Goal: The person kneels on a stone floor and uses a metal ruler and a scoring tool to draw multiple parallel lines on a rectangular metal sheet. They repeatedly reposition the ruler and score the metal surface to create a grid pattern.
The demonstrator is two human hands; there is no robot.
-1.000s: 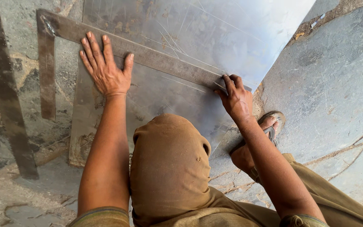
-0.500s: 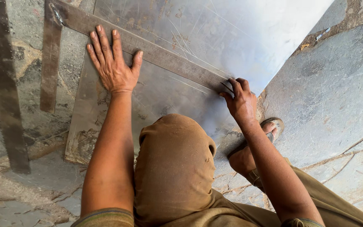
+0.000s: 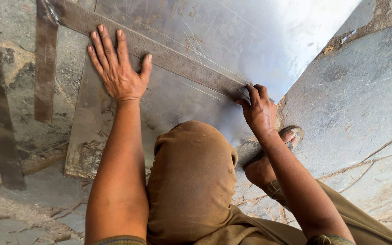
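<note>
Both hands work one steel square (image 3: 169,56) lying diagonally across the metal sheet (image 3: 250,41) on the floor: the left hand (image 3: 119,72), fingers spread, presses its upper-left stretch flat, while the right hand (image 3: 259,109) pinches something small, unclear what, at its lower-right end.

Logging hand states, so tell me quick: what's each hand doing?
Left hand: open, flat on the metal ruler.
Right hand: closed at the ruler's end; what it grips cannot be told.
</note>
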